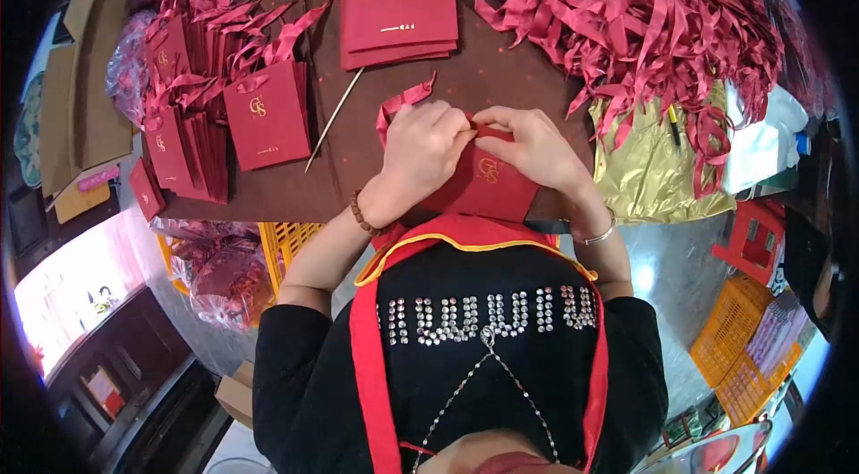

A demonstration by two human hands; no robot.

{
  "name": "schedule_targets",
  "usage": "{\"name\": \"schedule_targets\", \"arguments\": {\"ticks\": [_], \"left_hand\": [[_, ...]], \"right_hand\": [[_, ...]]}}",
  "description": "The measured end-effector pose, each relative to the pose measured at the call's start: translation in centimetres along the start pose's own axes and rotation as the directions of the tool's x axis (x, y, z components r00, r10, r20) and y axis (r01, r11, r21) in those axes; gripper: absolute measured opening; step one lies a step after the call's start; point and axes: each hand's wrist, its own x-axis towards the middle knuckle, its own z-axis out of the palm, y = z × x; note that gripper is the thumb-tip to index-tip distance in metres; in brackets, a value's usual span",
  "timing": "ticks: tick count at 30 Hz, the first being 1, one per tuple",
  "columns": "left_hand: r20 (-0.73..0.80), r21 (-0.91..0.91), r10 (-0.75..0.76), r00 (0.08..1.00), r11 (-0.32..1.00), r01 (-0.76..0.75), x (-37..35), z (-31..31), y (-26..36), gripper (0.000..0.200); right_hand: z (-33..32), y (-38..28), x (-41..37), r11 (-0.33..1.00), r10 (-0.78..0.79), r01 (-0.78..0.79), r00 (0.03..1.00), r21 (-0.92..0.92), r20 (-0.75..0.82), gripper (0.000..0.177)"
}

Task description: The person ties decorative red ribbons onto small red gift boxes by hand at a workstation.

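Head view, looking down over the worker's chest. The red paper bag (488, 188) lies flat at the near edge of the brown table (358, 179), at the centre of the view, gold monogram up, its lower corner overhanging the table's rim. The left hand (420, 159), with a bead bracelet at the wrist, is curled closed over the bag's upper-left edge. The right hand (535, 148), with a silver bangle, pinches the same upper edge, and the fingertips of the two hands meet there. A loose ribbon (403, 103) runs out from under the left hand toward 11 o'clock. A thin wooden stick (334, 121) lies at 10 o'clock of the bag, apart from the hands. A neat stack of bags (398, 4) sits at 12 o'clock, and between it and the hands is the only bare stretch of tabletop. It is a narrow lane, hemmed at 9 to 10 o'clock by standing bags (267, 112) and at 1 to 2 o'clock by a ribbon heap (626, 18). Crumpled gold foil (649, 170) lies at 3 o'clock, just beside the right wrist. Off the table's edge are a yellow crate (286, 241) at 8 o'clock and cardboard boxes (80, 89) at far 9 o'clock.
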Motion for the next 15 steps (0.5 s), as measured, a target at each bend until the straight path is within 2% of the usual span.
{"name": "schedule_targets", "arguments": {"ticks": [1,3,4,5,7,8,10,11,13,14,15], "left_hand": [[-0.001,0.003,-0.002,1.0,1.0,0.002,0.3,-0.3,-0.3,0.011],[-0.044,-0.276,-0.033,0.998,0.961,0.02,1.4,-1.5,-1.1,0.012],[0.066,-0.333,-0.124,0.99,0.933,0.139,1.8,-2.3,-1.3,0.017],[0.109,-0.315,-0.098,0.989,0.94,0.128,2.1,-2.4,-2.0,0.019],[0.291,-0.344,-0.039,0.956,0.928,0.143,2.6,-1.4,-3.7,0.018],[0.286,-0.34,-0.043,0.957,0.929,0.143,3.3,-1.2,-4.6,0.018],[0.514,-0.515,0.151,0.845,0.841,0.163,4.5,-1.2,-5.6,0.017],[0.511,-0.515,0.148,0.847,0.842,0.164,4.6,-1.3,-5.6,0.017],[0.594,-0.475,0.208,0.777,0.87,0.13,5.6,-2.9,-4.3,0.017],[0.608,-0.448,0.281,0.743,0.894,0.029,6.0,-3.4,-4.3,0.021],[0.606,-0.448,0.279,0.745,0.894,0.03,6.8,-3.6,-4.3,0.021]], "right_hand": [[0.1,0.2,-0.1,1.0,0.001,0.0,1.0,0.028,-0.01,0.028],[0.0,0.0,-0.1,0.999,0.002,-0.001,1.0,0.051,-0.02,0.026],[-0.1,-0.6,-0.1,1.0,0.027,-0.027,1.0,0.007,-0.013,0.024],[-0.2,-0.9,-0.1,0.998,0.049,-0.049,0.999,-0.039,-0.006,0.023],[-0.2,-1.2,-0.2,0.999,0.01,-0.01,1.0,-0.031,-0.005,0.022],[-0.1,-1.4,-0.3,1.0,-0.024,0.024,1.0,-0.018,-0.011,0.022],[-0.2,-2.0,-0.5,1.0,-0.004,0.004,1.0,-0.027,-0.005,0.023],[-0.3,-2.2,-0.6,0.999,0.022,-0.022,1.0,-0.036,-0.001,0.023],[0.0,-2.0,-0.8,0.998,-0.013,0.012,1.0,-0.057,-0.011,0.023],[0.1,-1.9,-0.8,0.996,-0.048,0.046,0.999,-0.076,-0.022,0.022],[0.1,-2.1,-0.8,0.996,-0.049,0.047,0.999,-0.077,-0.02,0.022]]}}
